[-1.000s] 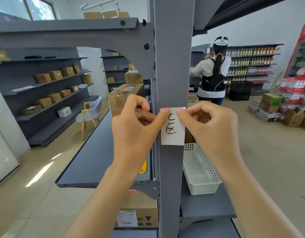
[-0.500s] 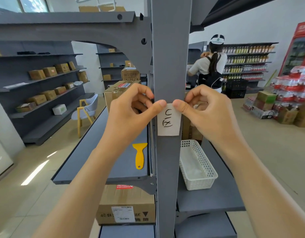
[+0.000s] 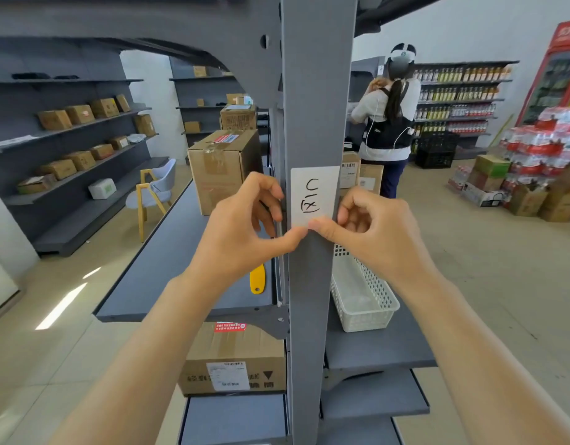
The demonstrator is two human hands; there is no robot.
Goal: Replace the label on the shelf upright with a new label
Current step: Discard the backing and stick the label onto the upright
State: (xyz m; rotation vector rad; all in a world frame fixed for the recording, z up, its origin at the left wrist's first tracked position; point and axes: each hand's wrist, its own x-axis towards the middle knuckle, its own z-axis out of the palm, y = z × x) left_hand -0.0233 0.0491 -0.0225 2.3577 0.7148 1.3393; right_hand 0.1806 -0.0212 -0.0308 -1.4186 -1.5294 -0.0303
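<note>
A white paper label [image 3: 314,194] with black handwriting lies flat against the grey shelf upright [image 3: 315,91] in the middle of the view. My left hand [image 3: 245,223] is at its lower left, thumb tip pressed on the label's bottom edge. From the right, my right hand [image 3: 370,226] presses its thumb on the same bottom edge, other fingers curled. Both thumbs nearly touch. A yellow scraper [image 3: 257,281] lies on the left shelf board, partly hidden behind my left hand.
A white plastic basket [image 3: 364,293] sits on the right shelf board. Cardboard boxes [image 3: 222,168] stand on the left shelf and one below [image 3: 235,361]. A person with a backpack [image 3: 388,120] stands behind by bottle shelves. A chair [image 3: 155,194] is in the left aisle.
Both thumbs have slid down from the label's top corners to its bottom edge. The camera view has shifted, so the label appears a little higher on the upright.
</note>
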